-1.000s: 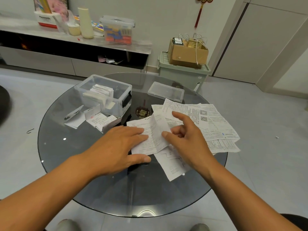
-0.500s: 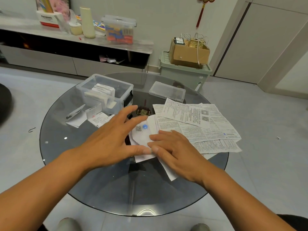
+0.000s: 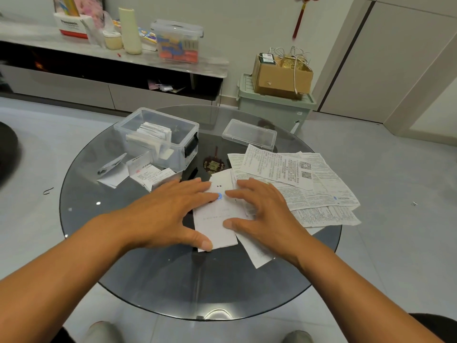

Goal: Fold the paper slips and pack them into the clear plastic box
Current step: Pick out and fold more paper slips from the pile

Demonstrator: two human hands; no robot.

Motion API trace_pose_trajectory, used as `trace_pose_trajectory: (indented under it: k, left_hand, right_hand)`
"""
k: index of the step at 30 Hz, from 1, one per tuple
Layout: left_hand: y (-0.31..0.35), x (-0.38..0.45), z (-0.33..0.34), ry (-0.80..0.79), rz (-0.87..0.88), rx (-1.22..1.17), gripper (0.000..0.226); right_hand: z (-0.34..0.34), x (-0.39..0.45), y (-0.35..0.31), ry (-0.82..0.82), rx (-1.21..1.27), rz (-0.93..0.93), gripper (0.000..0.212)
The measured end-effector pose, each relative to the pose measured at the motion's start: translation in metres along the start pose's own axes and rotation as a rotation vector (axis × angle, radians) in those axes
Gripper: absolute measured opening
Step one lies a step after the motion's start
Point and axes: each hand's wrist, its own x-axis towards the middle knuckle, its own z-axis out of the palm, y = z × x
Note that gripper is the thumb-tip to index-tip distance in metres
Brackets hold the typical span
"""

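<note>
The round glass tabletop (image 3: 153, 280) is taken as the landmark. At its far left the clear plastic box (image 3: 158, 137) is set, lidless, with folded slips (image 3: 152, 134) stood upright inside; its lid (image 3: 249, 134) is laid at the far centre. Unfolded paper slips (image 3: 306, 186) are spread in an overlapping heap across the right side, and a few folded ones (image 3: 146, 173) are left just before the box. At the tabletop's centre a white folded slip (image 3: 215, 224) is pressed flat: the left hand (image 3: 168, 214) and right hand (image 3: 264, 214) are laid on it with fingers spread and straight, covering its side edges.
</note>
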Motion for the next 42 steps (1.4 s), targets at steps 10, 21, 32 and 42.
trace_pose_trajectory:
  k: [10,21,32,42]
  left_hand:
    - [-0.005,-0.003,-0.011,-0.089,0.047,-0.169,0.100]
    - [-0.007,0.000,-0.006,-0.067,0.065,-0.127,0.124]
    - [-0.002,0.002,-0.007,0.183,0.004,-0.381,0.031]
    - [0.003,0.002,0.000,0.250,-0.093,-0.412,0.063]
  right_hand:
    - [0.013,0.023,-0.006,0.212,-0.039,0.220,0.019]
    - [0.002,0.007,-0.011,-0.033,0.063,0.020,0.047]
    - [0.004,0.003,-0.012,-0.096,0.197,0.172,0.047]
    - [0.007,0.004,-0.036,-0.068,0.118,0.229,0.024]
